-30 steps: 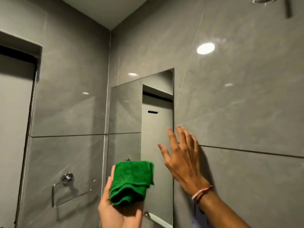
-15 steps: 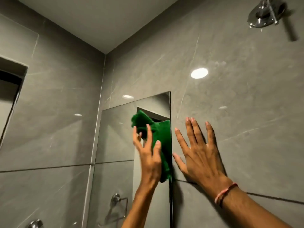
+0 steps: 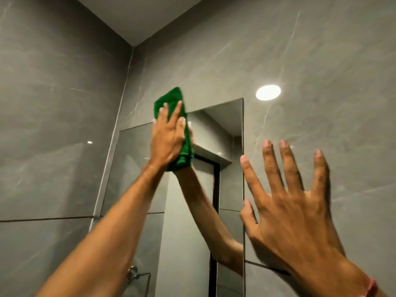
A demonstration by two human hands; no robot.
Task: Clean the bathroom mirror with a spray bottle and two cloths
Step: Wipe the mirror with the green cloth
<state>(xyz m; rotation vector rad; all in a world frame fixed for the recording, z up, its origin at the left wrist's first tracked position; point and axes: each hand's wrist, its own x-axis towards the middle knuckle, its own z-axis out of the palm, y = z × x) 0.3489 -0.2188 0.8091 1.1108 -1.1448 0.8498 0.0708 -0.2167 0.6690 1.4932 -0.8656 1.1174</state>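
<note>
A person is reaching up with both bare arms toward a grey tiled wall point(image 3: 321, 61). In the upper middle of the frame, the left hand point(image 3: 168, 138) is pressing a folded green cloth point(image 3: 171, 101) flat against the top edge of the mirror point(image 3: 227, 129). The palm and straightened fingers are lying over the cloth rather than gripping it, and the cloth is sticking out above the fingertips onto the tile and hanging out below the heel of the hand. The mirror is running down the middle of the frame as a tall, narrow pane, and it is reflecting the left forearm and a dark-framed doorway.

At the right of the frame, the right hand point(image 3: 291, 213) is spreading wide open, holding nothing, with its fingers fanned out against the wall just beside the mirror's right edge. The thumb is lying at that edge. A pink band point(image 3: 371, 287) is showing at the wrist in the lower right corner.

A round bright spot of light point(image 3: 268, 92) is glaring on the tile above the right hand. A chrome towel holder point(image 3: 134, 273) is showing at the bottom, partly behind the left forearm.
</note>
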